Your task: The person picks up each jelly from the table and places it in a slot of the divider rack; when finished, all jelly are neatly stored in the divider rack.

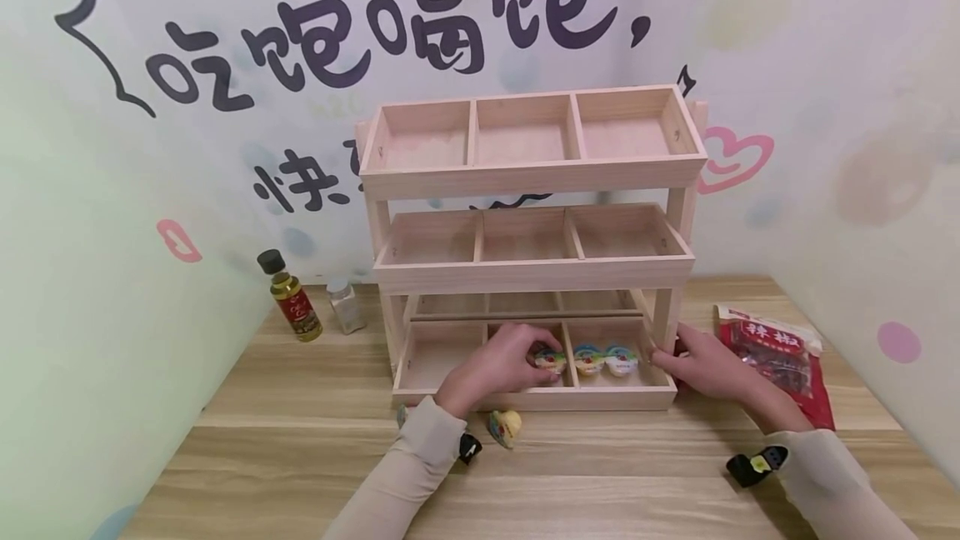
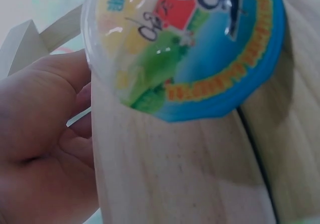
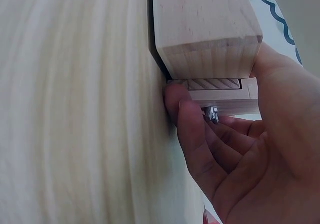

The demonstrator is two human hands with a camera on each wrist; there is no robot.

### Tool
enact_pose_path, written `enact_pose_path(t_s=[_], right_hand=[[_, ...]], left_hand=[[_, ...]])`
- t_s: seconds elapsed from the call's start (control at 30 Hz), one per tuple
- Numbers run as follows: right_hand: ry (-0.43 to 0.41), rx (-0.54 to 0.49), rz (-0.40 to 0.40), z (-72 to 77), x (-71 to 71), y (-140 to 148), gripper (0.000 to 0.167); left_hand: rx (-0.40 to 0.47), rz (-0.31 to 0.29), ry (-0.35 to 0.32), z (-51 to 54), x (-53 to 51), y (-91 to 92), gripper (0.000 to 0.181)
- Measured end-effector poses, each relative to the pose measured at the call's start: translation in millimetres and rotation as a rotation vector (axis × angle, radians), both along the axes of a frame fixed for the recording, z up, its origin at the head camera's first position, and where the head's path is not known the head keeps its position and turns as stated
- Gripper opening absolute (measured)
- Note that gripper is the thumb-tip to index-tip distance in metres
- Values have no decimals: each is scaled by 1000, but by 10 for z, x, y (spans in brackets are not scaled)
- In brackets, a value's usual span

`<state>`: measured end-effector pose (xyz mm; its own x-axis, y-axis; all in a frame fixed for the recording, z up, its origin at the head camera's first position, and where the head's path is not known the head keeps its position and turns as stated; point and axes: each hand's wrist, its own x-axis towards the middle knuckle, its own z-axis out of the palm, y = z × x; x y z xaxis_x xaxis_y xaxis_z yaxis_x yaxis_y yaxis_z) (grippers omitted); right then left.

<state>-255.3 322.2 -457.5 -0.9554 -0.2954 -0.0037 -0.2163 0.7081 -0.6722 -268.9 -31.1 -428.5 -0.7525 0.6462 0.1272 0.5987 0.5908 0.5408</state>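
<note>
My left hand [image 1: 506, 361] reaches into the middle compartment of the lowest tier and pinches a jelly cup [image 1: 551, 360] with a bright printed lid. Two more jelly cups [image 1: 604, 360] sit side by side in the right compartment. At the rack's lower right end, my right hand [image 1: 708, 363] grips the wooden rack [image 1: 534, 400]; up close in the right wrist view, the fingers [image 3: 192, 134] curl by a metal bolt [image 3: 212, 114]. On the table before the rack lies another jelly cup [image 1: 505, 428]. A blue-rimmed lid [image 2: 190, 49] fills the top of the left wrist view.
Two upper tiers [image 1: 536, 182] with dividers overhang the lowest one. A dark-capped oil bottle [image 1: 295, 300] and a small white-capped jar [image 1: 345, 307] stand at left. A red packet [image 1: 780, 357] lies at right. One cup [image 1: 402, 414] is partly hidden behind the left sleeve.
</note>
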Motion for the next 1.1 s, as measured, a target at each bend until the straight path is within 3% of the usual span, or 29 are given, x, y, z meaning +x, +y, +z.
enact_pose_path(t_s=[0.43,0.73,0.93,1.1], right_hand=[[1,3,2,-7,-6,8,64],[-1,6,6,-35,-27,6,67],[0,12,4,-32,-26,4,68],[23,19,2,-22,-11,9,66]], left_hand=[[3,7,-45,-13,12,-4,31],[25,-8,-9,-31,37,-75,36],[80,-25,46,-31,153,-180,30],[114,-14,19,-18,296,-301,26]])
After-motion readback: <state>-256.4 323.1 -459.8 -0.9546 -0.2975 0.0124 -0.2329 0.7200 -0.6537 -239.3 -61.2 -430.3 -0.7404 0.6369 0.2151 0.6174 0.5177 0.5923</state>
